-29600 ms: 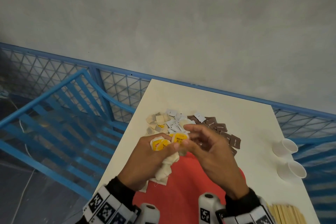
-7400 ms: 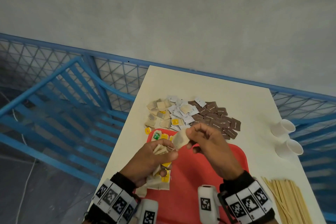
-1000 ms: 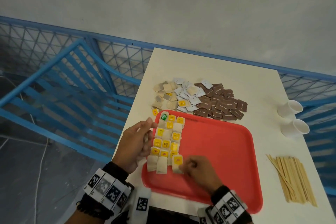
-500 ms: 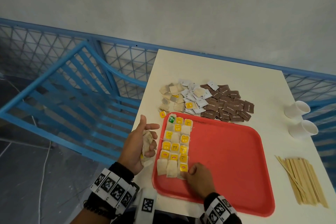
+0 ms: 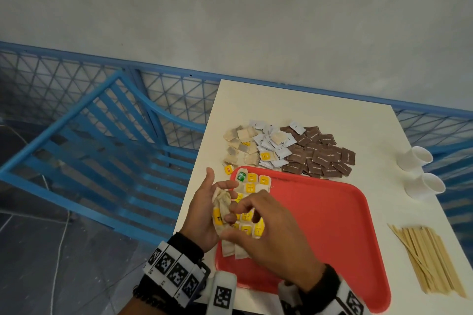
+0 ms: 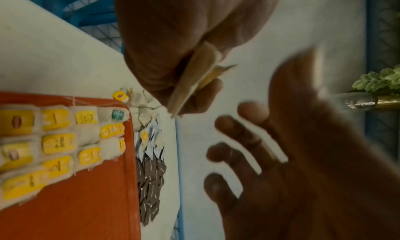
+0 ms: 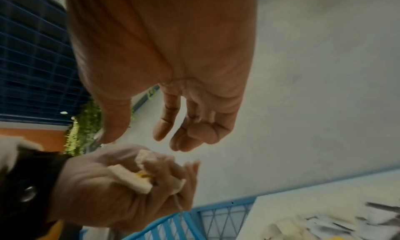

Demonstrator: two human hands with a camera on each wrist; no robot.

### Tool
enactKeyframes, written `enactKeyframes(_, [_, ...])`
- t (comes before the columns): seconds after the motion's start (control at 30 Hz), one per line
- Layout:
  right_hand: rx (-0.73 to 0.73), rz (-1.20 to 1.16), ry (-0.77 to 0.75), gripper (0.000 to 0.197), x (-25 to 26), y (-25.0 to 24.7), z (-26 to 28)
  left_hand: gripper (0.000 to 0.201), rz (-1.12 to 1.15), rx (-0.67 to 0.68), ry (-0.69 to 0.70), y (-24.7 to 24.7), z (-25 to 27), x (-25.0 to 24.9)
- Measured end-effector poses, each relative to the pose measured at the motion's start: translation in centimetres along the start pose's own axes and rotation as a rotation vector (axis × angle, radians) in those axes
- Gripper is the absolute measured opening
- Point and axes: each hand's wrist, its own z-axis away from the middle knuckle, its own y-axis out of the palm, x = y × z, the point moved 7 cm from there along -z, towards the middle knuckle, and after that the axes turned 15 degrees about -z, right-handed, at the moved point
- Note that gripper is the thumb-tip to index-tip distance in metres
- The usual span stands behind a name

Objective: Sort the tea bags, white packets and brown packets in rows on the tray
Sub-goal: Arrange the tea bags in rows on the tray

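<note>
My left hand (image 5: 202,215) grips a small bunch of tea bags (image 5: 222,206) above the left edge of the red tray (image 5: 322,225). The right hand (image 5: 268,233) hovers just beside that bunch with loosely bent fingers and holds nothing; the right wrist view shows a gap between its fingertips (image 7: 184,139) and the held tea bags (image 7: 138,178). Tea bags with yellow tags (image 5: 252,184) lie in short rows on the tray's left part (image 6: 54,137). Beyond the tray are loose tea bags (image 5: 238,146), white packets (image 5: 271,143) and brown packets (image 5: 320,158).
Two white paper cups (image 5: 419,158) lie on the white table's right side, with a bundle of wooden stirrers (image 5: 430,256) nearer me. A blue metal railing (image 5: 102,161) stands left of the table. The tray's right part is bare.
The right hand has lifted off the near end of the tea bag rows and come up to the left hand. The left hand has shifted right, over the tray's edge.
</note>
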Motion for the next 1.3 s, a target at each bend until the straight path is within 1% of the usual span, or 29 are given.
enactKeyframes(0.07, [0.039,0.124,-0.019,0.039,0.3,0.9,-0.3,0.061,0.024,0.015,-0.059,0.6,0.0,0.8])
enactKeyframes(0.13, [0.044,0.187,-0.024,0.03,-0.3,1.0,-0.8,0.059,0.04,0.038,-0.074,1.2,0.1,1.3])
enactKeyframes(0.2, [0.038,0.156,-0.013,0.015,-1.1,0.5,-1.3,0.058,0.034,0.08,-0.068,2.3,0.5,1.4])
enactKeyframes(0.3, [0.004,0.115,0.017,0.021,-1.8,-0.8,-1.8,0.056,-0.03,0.121,-0.091,3.6,0.8,2.0])
enactKeyframes(0.43, [0.009,0.083,0.088,0.018,-2.3,-1.7,-1.9,0.054,-0.103,0.116,-0.098,4.2,0.2,3.4])
enactKeyframes(0.47, [-0.018,0.064,0.103,0.015,-2.5,-2.1,-1.8,0.051,-0.101,0.099,-0.092,4.4,0.2,3.5])
enactKeyframes(0.53, [-0.133,0.014,0.118,0.013,-2.5,-3.5,-1.4,0.042,-0.042,0.05,-0.078,4.7,0.2,3.5])
enactKeyframes(0.57, [-0.186,-0.034,0.139,0.016,-2.7,-4.3,-0.9,0.039,0.02,0.028,-0.068,4.9,0.3,3.2])
enactKeyframes(0.6, [-0.205,-0.109,0.193,0.02,-3.1,-4.6,-0.3,0.036,0.082,0.008,-0.051,4.9,0.1,3.1])
enactKeyframes(0.67, [-0.136,-0.264,0.371,0.031,-4.1,-4.1,0.9,0.032,0.159,-0.029,0.012,5.0,0.0,2.5])
enactKeyframes(0.73, [-0.065,-0.384,0.484,0.036,-4.9,-3.0,1.7,0.031,0.145,-0.071,0.095,5.4,0.2,1.8])
enactKeyframes(0.8, [-0.077,-0.495,0.498,0.035,-5.4,-2.6,1.7,0.03,0.116,-0.111,0.175,5.8,0.4,1.4])
enactKeyframes(0.87, [-0.077,-0.556,0.483,0.034,-5.4,-2.9,1.6,0.03,0.124,-0.14,0.236,5.7,0.6,0.8])
enactKeyframes(0.97, [0.0,-0.563,0.456,0.023,-5.1,-3.5,1.8,0.028,0.261,-0.161,0.283,4.9,0.4,-0.1])
enactKeyframes(1.0, [0.005,-0.577,0.447,0.017,-5.1,-3.9,1.8,0.027,0.312,-0.165,0.294,4.5,0.4,-0.5])
enactKeyframes(1.07, [-0.038,-0.629,0.419,0.01,-5.1,-5.1,1.7,0.026,0.359,-0.169,0.317,3.8,0.4,-1.3])
enactKeyframes(1.1, [-0.076,-0.675,0.403,0.01,-5.0,-5.7,1.5,0.025,0.32,-0.179,0.328,3.4,0.5,-1.6])
enactKeyframes(1.17, [-0.15,-0.772,0.359,0.015,-4.8,-6.8,0.9,0.026,0.12,-0.174,0.336,3.5,1.3,-2.1])
enactKeyframes(1.23, [-0.183,-0.806,0.305,0.018,-4.2,-7.4,0.2,0.033,-0.143,-0.106,0.341,4.7,2.3,-2.3])
enactKeyframes(1.3, [-0.186,-0.784,0.253,0.014,-3.5,-7.7,-0.4,0.037,-0.353,-0.037,0.379,6.3,3.2,-2.5])
